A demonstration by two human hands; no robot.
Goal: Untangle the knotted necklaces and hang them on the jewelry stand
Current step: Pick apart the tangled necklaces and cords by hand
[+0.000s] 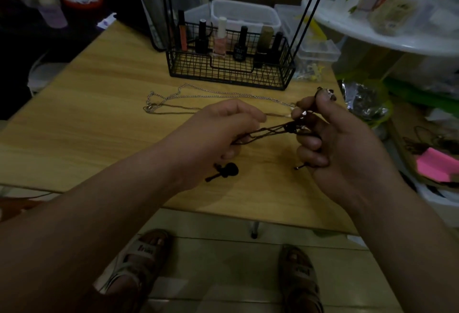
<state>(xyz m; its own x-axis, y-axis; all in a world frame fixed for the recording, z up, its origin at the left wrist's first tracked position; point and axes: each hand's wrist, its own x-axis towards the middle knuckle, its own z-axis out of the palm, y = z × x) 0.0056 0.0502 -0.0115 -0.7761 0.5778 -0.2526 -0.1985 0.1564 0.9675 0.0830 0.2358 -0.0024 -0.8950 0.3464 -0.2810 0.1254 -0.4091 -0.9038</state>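
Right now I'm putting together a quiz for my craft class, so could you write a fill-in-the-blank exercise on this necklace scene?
1. The left hand and right hand grip a dark cord stretched ____ them.
2. The black pendant below the left hand is shaped like a ____.
3. The chain lying on the table is ____ in colour.
4. The wire basket holds bottles of nail ____.

Missing words: between, guitar, silver, polish.

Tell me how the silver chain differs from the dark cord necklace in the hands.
The silver chain is pale metal; the dark cord necklace is blackish cord. The silver chain lies slack on the table; the dark cord necklace is stretched between the left hand and right hand. Both are long thin strands.
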